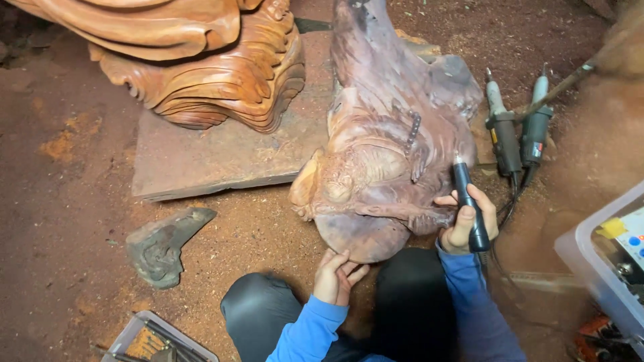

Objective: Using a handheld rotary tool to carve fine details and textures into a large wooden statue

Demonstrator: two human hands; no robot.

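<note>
A floor (60, 221) covered in reddish sawdust is seen from above, with a flat wooden slab (221, 151) laid across it. Two carvings are counted. The larger, orange-brown one (194, 60) stands on the slab at the upper left; the other, a purplish figure (382, 147), lies on its back just beside it, its rounded lower end near the person's knees.

The figure's lower edge is touched by the left hand (335, 276), whose fingers are curled against the wood and pressed to it rather than closed round anything. A black pen-shaped rotary tool (468, 208) is clamped in the right hand (466, 220), fingers wrapped about its body, and its tip is set against the figure's right flank. Both sleeves are blue – the trousers dark.

Three rotary tools are counted in all: the one in the hand, and two more (516, 127) lying side by side on the sawdust just right of the figure, their cords trailing toward the person.

One grey offcut (164, 245) lies on the floor well left of the knees. Two containers are partly seen – a tray of hand tools (157, 342) at the bottom edge and a clear plastic box (604, 261) at the right edge.
</note>
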